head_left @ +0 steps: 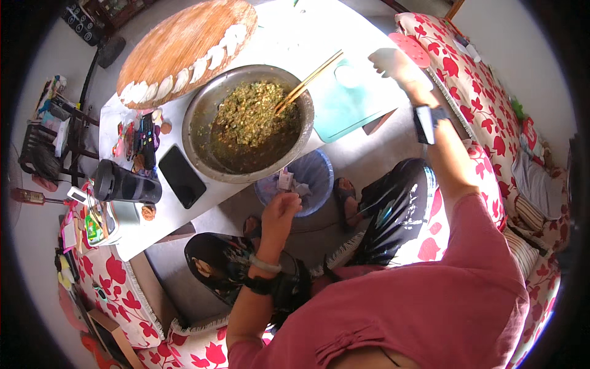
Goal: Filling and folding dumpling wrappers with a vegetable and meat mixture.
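My left hand (283, 208) is raised in front of the table edge, above a blue-lined bin. Its fingers are curled together, and anything between them is hidden. Over the right end of the table, my right hand (393, 64) has its fingers bent but apart, partly washed out by glare, close to a red perforated disc (410, 50). A teal board (348, 104) lies to the left of that hand, bearing a pale round shape (347, 76). Beside the board, a large metal bowl (192, 132) holds chopped green filling (252, 114), with wooden chopsticks (310, 81) leaning in it.
Behind the bowl, a round wooden board (178, 46) carries a row of white dumplings (182, 80). A phone (181, 176) and a dark bottle (126, 183) lie at the left. The bin (316, 178) stands below the table edge; flowered sofas (485, 92) flank the table.
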Tool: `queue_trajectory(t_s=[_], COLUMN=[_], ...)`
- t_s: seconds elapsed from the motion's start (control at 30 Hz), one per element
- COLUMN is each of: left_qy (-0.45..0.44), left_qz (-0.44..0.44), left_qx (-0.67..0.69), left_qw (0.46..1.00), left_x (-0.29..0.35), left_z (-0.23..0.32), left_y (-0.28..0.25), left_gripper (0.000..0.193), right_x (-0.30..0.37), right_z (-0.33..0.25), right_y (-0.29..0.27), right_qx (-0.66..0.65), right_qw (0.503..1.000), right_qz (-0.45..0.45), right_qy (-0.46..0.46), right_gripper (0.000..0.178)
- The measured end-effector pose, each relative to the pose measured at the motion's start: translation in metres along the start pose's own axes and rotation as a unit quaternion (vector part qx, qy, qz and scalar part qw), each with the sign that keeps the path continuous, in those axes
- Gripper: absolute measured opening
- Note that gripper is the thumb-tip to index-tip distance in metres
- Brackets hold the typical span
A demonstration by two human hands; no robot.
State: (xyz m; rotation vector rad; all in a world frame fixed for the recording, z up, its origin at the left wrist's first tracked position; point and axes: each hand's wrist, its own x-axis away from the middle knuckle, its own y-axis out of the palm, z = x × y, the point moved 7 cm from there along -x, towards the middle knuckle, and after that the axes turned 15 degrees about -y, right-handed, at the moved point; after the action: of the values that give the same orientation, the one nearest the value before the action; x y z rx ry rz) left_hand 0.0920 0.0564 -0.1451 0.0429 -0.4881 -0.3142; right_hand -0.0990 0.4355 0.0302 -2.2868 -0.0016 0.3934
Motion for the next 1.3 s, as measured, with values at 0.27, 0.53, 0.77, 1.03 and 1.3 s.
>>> queue_trajectory(t_s=[0.27,0.53,0.77,1.03,1.3], left_qy=[-0.028,-0.042,-0.058,-0.063,-0.068], left_qz=[0.006,0.0,-0.01,-0.002,-0.013], left_qx=[0.012,0.034,0.048,0.039,0.043], left_qw=[1.0,0.999,0.997,0.997,0.997], left_x=[-0.01,-0.02,-0.019,-0.022,-0.027], left_z=[-0.008,-0.014,-0.013,-0.022,-0.023], left_y=[0.002,0.004,0.007,0.005,0.012], left_gripper=[0.019,0.02,0.018,0.018,0.018], right_x=[-0.057,-0.062,-0.064,-0.054,-0.059], right_z=[0.085,0.088,0.11,0.045,0.06], right_y=[0.075,0.086,0.093,0.084,0.078], right_qx=[0.165,0.263,0.029,0.231,0.118], right_qw=[0.978,0.947,0.991,0.957,0.98], right_qz=[-0.04,-0.034,-0.059,-0.08,-0.124], right_qy=[0.122,0.179,0.115,0.154,0.101], right_gripper=[0.037,0.054,0.042,0.036,0.029])
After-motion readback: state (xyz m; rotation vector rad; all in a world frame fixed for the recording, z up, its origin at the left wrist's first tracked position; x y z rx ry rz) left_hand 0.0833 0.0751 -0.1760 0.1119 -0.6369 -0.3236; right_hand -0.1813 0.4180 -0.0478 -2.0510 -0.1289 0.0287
